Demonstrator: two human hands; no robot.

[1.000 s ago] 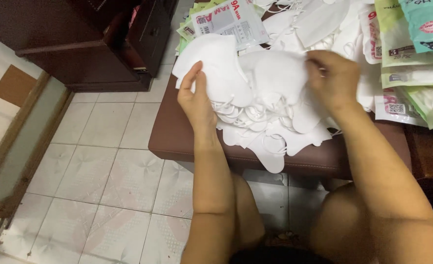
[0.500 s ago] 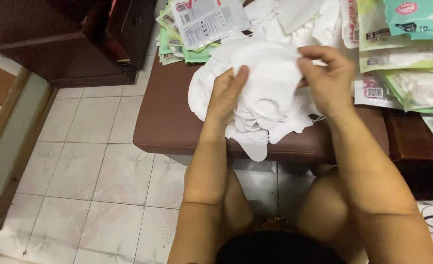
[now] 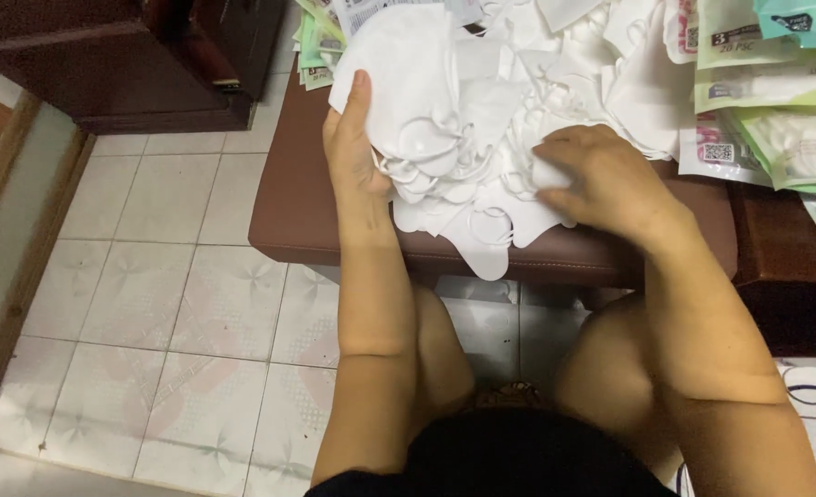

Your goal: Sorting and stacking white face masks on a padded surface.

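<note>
Pressing white masks [image 3: 463, 120], both hands, green-white packs [image 3: 776, 83] stacked top-right

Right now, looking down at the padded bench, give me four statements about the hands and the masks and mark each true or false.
1. The left hand lies flat against the left side of the white mask pile. True.
2. The right hand hangs clear of the pile. False: its fingers press into the masks.
3. The pile rests on a brown padded bench. True.
4. The packaged masks lie on the floor. False: they lie beside the pile, right.
</note>
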